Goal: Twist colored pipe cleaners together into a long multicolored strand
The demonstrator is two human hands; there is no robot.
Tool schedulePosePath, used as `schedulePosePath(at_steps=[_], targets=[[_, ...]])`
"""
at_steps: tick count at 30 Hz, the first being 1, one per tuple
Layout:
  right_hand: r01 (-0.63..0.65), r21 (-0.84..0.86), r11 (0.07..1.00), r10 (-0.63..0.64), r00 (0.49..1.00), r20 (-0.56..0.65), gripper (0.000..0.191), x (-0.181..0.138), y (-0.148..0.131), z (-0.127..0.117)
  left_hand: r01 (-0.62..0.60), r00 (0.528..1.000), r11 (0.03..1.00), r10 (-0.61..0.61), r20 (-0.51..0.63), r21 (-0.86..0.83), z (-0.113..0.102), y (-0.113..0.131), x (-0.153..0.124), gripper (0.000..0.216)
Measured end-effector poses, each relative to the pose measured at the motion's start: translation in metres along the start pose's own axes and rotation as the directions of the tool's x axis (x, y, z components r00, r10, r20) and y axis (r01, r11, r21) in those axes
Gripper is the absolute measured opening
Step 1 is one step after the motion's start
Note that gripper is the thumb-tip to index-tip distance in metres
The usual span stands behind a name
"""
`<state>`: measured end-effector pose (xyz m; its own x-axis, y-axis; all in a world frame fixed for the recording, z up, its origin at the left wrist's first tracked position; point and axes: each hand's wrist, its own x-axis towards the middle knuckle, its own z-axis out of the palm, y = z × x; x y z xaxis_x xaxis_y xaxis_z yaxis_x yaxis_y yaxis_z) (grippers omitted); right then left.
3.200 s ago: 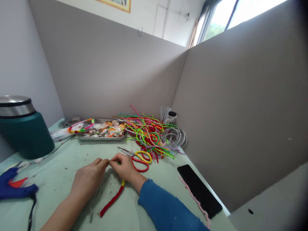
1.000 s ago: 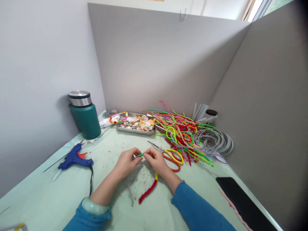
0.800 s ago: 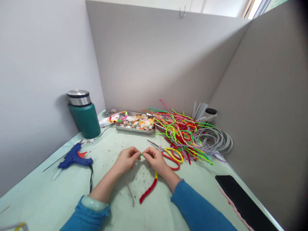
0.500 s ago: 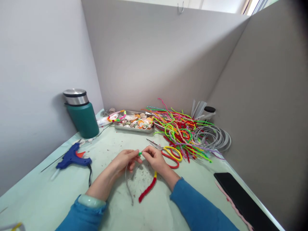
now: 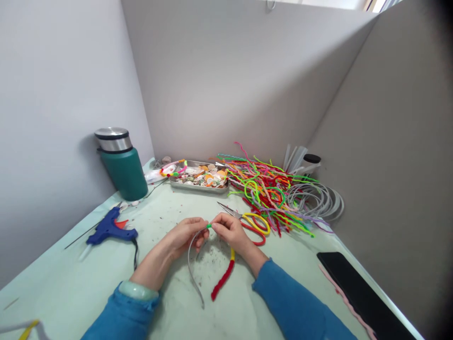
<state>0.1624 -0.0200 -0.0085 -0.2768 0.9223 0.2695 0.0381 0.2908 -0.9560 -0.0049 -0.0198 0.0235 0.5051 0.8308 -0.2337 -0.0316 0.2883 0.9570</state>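
Fingers (image 5: 202,230) of left hand (image 5: 182,237) pinched on grey headband (image 5: 192,269); right hand (image 5: 230,231) fingers pinched on green pipe-cleaner tip (image 5: 208,226), at tabletop (image 5: 88,288) centre. Changed since half a second ago: headband's bare arc lifted clear, now hanging toward 6 o'clock; red-and-yellow wrapped end (image 5: 223,278) alongside. Wrapping judged partway along. Scissors (image 5: 249,222) at 2 o'clock of hands, glue gun (image 5: 110,230) at 9 o'clock.
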Motion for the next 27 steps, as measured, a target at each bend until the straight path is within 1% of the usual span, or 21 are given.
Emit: schedulePosePath(at_steps=[2, 3, 4, 6, 7, 9, 10, 12, 16, 20, 24, 27], targets=[[-0.006, -0.006, 1.0, 0.006, 1.0, -0.002, 0.015, 0.001, 0.001, 0.001, -0.055, 0.996, 0.99, 0.064, -0.067, 0.133, -0.002, 0.0, 0.002, 0.027], [-0.011, -0.011, 1.0, 0.011, 1.0, -0.004, 0.015, 0.001, 0.001, 0.001, -0.087, 0.988, 0.967, 0.115, -0.106, 0.241, -0.003, 0.0, 0.003, 0.028], [-0.016, -0.016, 1.0, 0.016, 1.0, -0.005, 0.016, 0.001, 0.001, 0.002, -0.118, 0.974, 0.923, 0.18, -0.14, 0.367, -0.004, 0.001, 0.003, 0.028], [-0.025, -0.029, 0.999, 0.025, 1.0, -0.014, 0.016, 0.002, 0.002, 0.003, -0.159, 0.93, 0.772, 0.326, -0.168, 0.616, -0.005, 0.003, 0.003, 0.027], [-0.029, -0.036, 0.999, 0.028, 0.999, -0.021, 0.016, 0.003, 0.003, 0.003, -0.172, 0.905, 0.679, 0.395, -0.158, 0.714, -0.006, 0.004, 0.002, 0.026], [-0.031, -0.046, 0.998, 0.03, 0.999, -0.039, 0.016, 0.004, 0.005, 0.004, -0.203, 0.862, 0.507, 0.499, -0.093, 0.838, -0.007, 0.005, 0.001, 0.023], [-0.031, -0.048, 0.998, 0.029, 0.998, -0.047, 0.016, 0.005, 0.005, 0.004, -0.221, 0.847, 0.442, 0.528, -0.053, 0.869, -0.008, 0.006, 0.0, 0.022], [-0.032, -0.053, 0.998, 0.029, 0.998, -0.06, 0.015, 0.006, 0.006, 0.004, -0.259, 0.833, 0.365, 0.554, 0.016, 0.894, -0.011, 0.007, -0.002, 0.02], [-0.033, -0.069, 0.997, 0.029, 0.997, -0.066, 0.015, 0.006, 0.006, 0.005, -0.333, 0.826, 0.315, 0.552, 0.114, 0.889, -0.019, 0.007, -0.003, 0.016], [-0.021, -0.087, 0.996, 0.015, 0.998, -0.068, 0.015, 0.005, 0.008, 0.005, -0.385, 0.802, 0.252, 0.568, 0.187, 0.888, -0.024, 0.007, -0.003, 0.014], [-0.004, -0.12, 0.993, -0.005, 0.997, -0.073, 0.013, 0.004, 0.01, 0.005, -0.443, 0.753, 0.127, 0.59, 0.291, 0.888, -0.025, 0.008, -0.004, 0.017], [0.002, -0.129, 0.992, -0.011, 0.997, -0.074, 0.013, 0.004, 0.009, 0.006, -0.453, 0.714, 0.03, 0.611, 0.342, 0.891, -0.022, 0.01, -0.006, 0.02]])
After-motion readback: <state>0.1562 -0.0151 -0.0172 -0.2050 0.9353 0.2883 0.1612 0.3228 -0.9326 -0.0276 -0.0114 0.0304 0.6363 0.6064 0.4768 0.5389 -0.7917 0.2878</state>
